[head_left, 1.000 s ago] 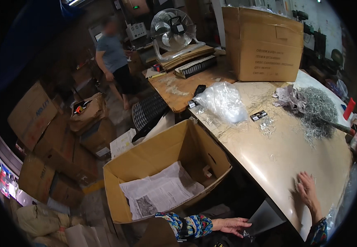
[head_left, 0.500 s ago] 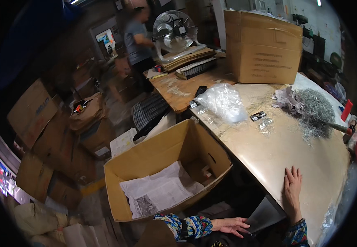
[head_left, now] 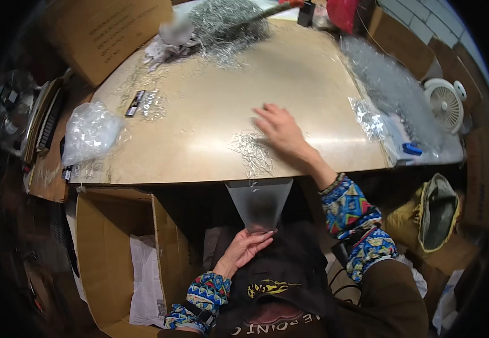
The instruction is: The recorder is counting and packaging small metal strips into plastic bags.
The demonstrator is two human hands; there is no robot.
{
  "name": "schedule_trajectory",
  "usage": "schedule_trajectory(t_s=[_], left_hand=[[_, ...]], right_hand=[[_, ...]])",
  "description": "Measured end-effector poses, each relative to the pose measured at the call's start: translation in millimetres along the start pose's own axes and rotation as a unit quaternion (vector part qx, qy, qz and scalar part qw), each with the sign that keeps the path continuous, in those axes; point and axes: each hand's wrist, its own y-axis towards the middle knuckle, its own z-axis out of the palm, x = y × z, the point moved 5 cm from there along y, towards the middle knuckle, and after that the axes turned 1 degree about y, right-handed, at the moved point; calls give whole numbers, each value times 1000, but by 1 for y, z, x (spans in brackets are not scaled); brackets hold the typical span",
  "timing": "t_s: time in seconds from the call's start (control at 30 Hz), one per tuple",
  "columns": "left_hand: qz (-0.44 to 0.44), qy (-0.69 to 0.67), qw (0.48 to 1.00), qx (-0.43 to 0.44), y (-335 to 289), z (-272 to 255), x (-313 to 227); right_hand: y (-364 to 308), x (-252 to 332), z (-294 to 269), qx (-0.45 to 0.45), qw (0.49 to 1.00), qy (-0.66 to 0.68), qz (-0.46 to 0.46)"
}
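My left hand (head_left: 245, 249) is closed on the narrow lower end of a translucent grey tapered chute (head_left: 258, 197), whose wide end meets the table's front edge. Just above that edge lies a small scatter of thin silver metal pieces (head_left: 252, 155), one of them at the brink over the chute. My right hand (head_left: 283, 130) hovers at the right of this scatter, fingers stretched out and slightly blurred, holding nothing. Farther back is a big tangled heap of similar silver pieces (head_left: 222, 31), with a dark red-tipped rod (head_left: 261, 16) lying across it.
An open cardboard box (head_left: 95, 248) with paper (head_left: 145, 281) inside stands at my left. On the table (head_left: 199, 107) are a clear plastic bag (head_left: 93, 132), a small black packet (head_left: 135, 104) and a large carton (head_left: 106, 42). At the right are a white fan (head_left: 444, 105) and a yellow sack (head_left: 419, 217).
The view has swung right. My right hand has lifted off the tabletop, and silver pieces now lie near the front edge. My left hand's fingers have closed on the chute.
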Motion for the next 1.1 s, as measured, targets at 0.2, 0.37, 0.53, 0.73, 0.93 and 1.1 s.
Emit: schedule_trajectory(t_s=[0.2,0.37,0.53,0.73,0.93,1.1], left_hand=[[-2,91,995,-43,5,-29,9],[-2,135,990,-30,-1,-37,3],[-37,142,989,-31,-3,-35,0],[-28,74,997,-19,-9,-13,0],[-44,129,991,4,-9,-12,3],[-81,142,986,26,-5,-22,6]], right_hand=[[-58,74,38,23,984,-127,-124],[-104,113,15,71,982,-126,-118],[-101,112,-25,176,978,93,-63],[-163,98,28,243,946,-49,-207],[-150,110,13,128,969,6,-210],[-176,99,34,409,886,-49,-213]])
